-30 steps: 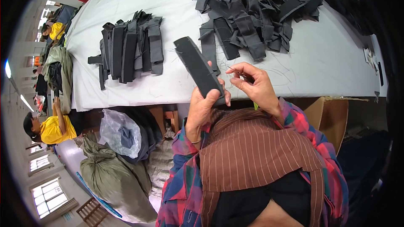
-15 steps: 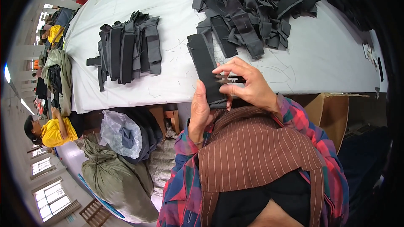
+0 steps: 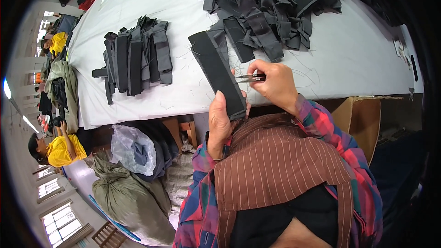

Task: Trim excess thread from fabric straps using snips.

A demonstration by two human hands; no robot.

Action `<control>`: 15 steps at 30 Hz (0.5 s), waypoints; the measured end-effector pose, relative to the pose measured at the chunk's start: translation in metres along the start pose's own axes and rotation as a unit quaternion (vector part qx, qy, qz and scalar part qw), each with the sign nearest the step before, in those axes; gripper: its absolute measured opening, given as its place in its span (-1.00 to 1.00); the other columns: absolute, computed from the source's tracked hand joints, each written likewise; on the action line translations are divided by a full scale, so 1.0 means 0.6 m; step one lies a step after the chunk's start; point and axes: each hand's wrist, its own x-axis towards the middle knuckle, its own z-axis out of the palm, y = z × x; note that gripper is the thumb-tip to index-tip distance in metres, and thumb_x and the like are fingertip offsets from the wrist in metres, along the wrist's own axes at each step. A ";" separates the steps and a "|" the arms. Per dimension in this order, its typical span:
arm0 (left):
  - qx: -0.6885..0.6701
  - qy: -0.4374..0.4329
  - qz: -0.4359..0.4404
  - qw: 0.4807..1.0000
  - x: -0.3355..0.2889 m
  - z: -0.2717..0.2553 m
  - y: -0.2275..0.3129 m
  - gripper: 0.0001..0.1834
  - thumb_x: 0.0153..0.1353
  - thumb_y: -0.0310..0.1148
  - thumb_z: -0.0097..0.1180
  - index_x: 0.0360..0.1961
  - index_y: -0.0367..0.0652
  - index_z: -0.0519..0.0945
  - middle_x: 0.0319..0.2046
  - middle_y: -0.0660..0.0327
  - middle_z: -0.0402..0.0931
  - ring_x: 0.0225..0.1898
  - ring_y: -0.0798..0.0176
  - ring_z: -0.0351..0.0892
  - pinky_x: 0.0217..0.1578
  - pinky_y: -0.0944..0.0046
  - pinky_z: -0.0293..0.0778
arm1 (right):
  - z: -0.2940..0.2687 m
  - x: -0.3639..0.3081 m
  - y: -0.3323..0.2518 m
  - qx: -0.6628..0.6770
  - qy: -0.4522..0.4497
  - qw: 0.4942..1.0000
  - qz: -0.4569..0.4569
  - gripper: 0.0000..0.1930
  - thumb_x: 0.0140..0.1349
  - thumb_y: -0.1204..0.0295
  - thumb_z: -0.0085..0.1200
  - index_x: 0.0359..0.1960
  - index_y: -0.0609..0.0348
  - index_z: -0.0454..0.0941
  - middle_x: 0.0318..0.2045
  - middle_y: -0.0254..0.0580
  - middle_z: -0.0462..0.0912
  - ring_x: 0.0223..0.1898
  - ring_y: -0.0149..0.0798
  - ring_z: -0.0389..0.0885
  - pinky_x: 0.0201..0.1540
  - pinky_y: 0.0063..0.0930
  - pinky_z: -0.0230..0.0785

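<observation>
Through the head camera we are seeing our left hand (image 3: 218,121) grasping a dark fabric strip (image 3: 213,73) by its near end, thumb along its side; the strip, our landmark, is leaning up and leftward; our right hand (image 3: 278,80) is pinching small metal snips (image 3: 252,78) at the strip's right edge (whether the tips are touching it, we cannot tell). Compared with half a second ago, the snips are sitting off the strip's face and the strip is tilting further left; in our judgement, that is leaving its face clear of the blades. Left of the strip and nearer us, a clear plastic bag (image 3: 121,140) is holding grey-blue fabric (image 3: 138,152); below that, an olive sack (image 3: 131,197) is bulging, gathered at its top and hiding its contents; right of the strip, a cardboard box (image 3: 367,124) is standing, its inside not showing; beyond the strip a loose heap of strips (image 3: 262,14) is spreading, while a smaller stack (image 3: 135,59) is lying to its left.
</observation>
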 end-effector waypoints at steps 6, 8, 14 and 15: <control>0.005 -0.033 0.003 0.999 0.006 0.000 0.011 -0.18 0.34 0.23 -0.34 0.37 -0.21 0.01 -0.28 0.15 0.45 -0.44 0.26 0.50 -0.47 0.34 0.45 | -0.013 0.000 -0.003 0.193 0.008 0.977 0.090 -0.80 -0.01 0.54 0.24 -0.30 0.13 0.59 -0.59 -0.34 0.52 -0.49 -0.53 0.49 -0.41 -0.64 0.32; 0.005 -0.033 0.003 0.999 0.008 -0.005 0.008 -0.20 0.36 0.22 -0.37 0.37 -0.21 0.02 -0.28 0.15 0.46 -0.44 0.26 0.50 -0.47 0.33 0.45 | -0.010 -0.003 -0.004 0.241 -0.024 0.968 0.066 -0.74 -0.02 0.53 0.25 -0.23 0.11 0.59 -0.48 -0.31 0.54 -0.41 -0.48 0.54 -0.33 -0.62 0.36; -0.002 0.048 -0.047 0.998 0.002 -0.007 0.003 -0.31 0.40 0.17 -0.48 0.12 -0.27 0.32 -0.24 0.11 0.50 -0.36 0.27 0.54 -0.42 0.28 0.52 | -0.011 -0.009 -0.033 0.102 -0.104 0.985 -0.093 -0.49 -0.14 0.51 0.30 -0.02 -0.03 0.57 0.01 -0.23 0.47 -0.23 -0.17 0.63 -0.16 -0.47 0.49; 0.001 0.057 -0.060 0.997 0.002 -0.004 0.003 -0.32 0.40 0.17 -0.47 0.08 -0.27 0.34 -0.22 0.10 0.51 -0.34 0.24 0.56 -0.39 0.25 0.53 | -0.007 -0.011 -0.030 0.092 -0.116 0.984 -0.102 -0.48 -0.15 0.50 0.31 -0.03 -0.04 0.57 0.04 -0.24 0.48 -0.22 -0.17 0.64 -0.19 -0.46 0.51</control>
